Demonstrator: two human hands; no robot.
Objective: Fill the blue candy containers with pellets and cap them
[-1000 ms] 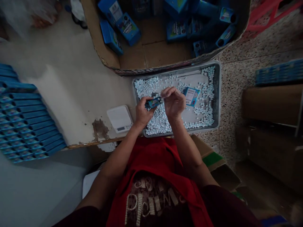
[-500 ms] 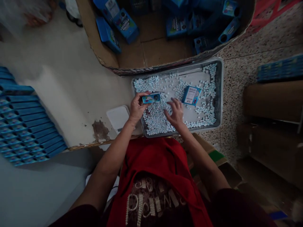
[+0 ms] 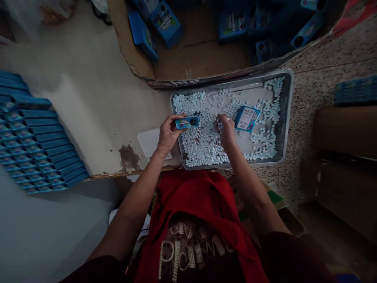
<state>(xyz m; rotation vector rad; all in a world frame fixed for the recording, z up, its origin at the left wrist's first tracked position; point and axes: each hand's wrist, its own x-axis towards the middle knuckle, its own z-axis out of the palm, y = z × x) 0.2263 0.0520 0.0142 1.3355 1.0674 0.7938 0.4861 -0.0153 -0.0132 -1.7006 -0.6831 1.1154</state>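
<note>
A small blue box (image 3: 187,122) is gripped in my left hand (image 3: 168,135), above the left part of a metal tray (image 3: 285,118). Pale blue and white candies (image 3: 203,151) lie scattered over the tray, thickest on the left. My right hand (image 3: 226,131) is closed low over the candies, its fingers curled round some of them. Just right of that hand, a second blue box (image 3: 247,118) lies on the candies with its printed panel up.
A large cardboard carton (image 3: 206,59) holding blue boxes stands beyond the tray. Stacked blue boxes (image 3: 44,137) fill the left side. A white flat object (image 3: 150,142) lies left of the tray. Brown cartons (image 3: 344,131) stand at the right.
My right hand has gone from spread fingers to curled ones around candies. The view has shifted, so the tray and carton appear farther right. My left hand still grips its box.
</note>
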